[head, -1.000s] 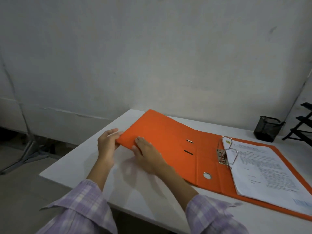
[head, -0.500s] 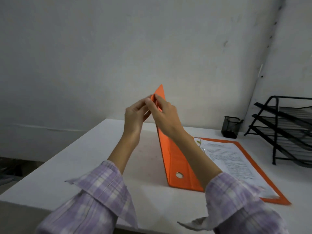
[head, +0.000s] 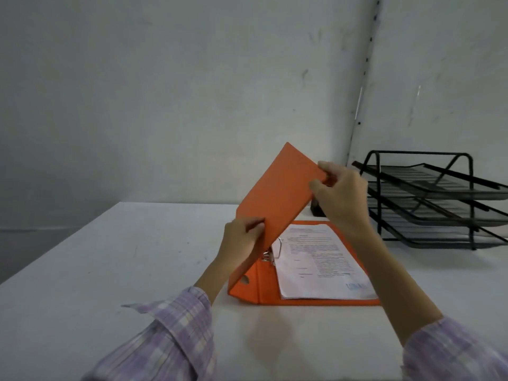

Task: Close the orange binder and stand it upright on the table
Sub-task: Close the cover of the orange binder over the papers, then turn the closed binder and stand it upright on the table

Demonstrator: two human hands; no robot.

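Orange binder [head: 277,193], half closed, at the centre of the white tabletop [head: 110,270]. Its back cover lies flat and carries a stack of printed sheets [head: 321,259] threaded on the metal rings [head: 277,247]; the front cover is raised and tilts over the sheets, its free edge pointing toward 1 o'clock. Your left hand [head: 242,240] is clamped on the cover's lower edge near the spine, fingers curled round it. Your right hand [head: 341,191] pinches the cover's upper corner, thumb on the outer face, fingers behind. Both sleeves are lilac plaid.

At 2 o'clock from the binder stands a black wire paper tray [head: 428,199] of three tiers; whether the tiers hold anything cannot be told. A small dark object [head: 317,209] sits on the tabletop between tray and binder, mostly hidden by your right hand.

The tabletop is plain white with faint marks. Behind it, at 12 o'clock, rises a bare grey wall [head: 165,92], which meets a second wall at a corner toward 1 o'clock.
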